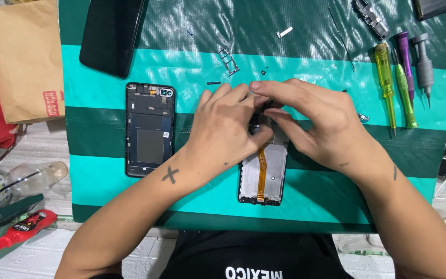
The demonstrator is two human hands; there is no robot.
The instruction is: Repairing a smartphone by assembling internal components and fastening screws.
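Both hands are working at the far end of an opened phone lying near the middle of the striped mat: the left hand is curling closed over its top edge, and the right hand is pinching a small dark part there between thumb and forefinger. Thin, light and probably fragile, the phone with its orange ribbon cable is best held by its stiff side edges.
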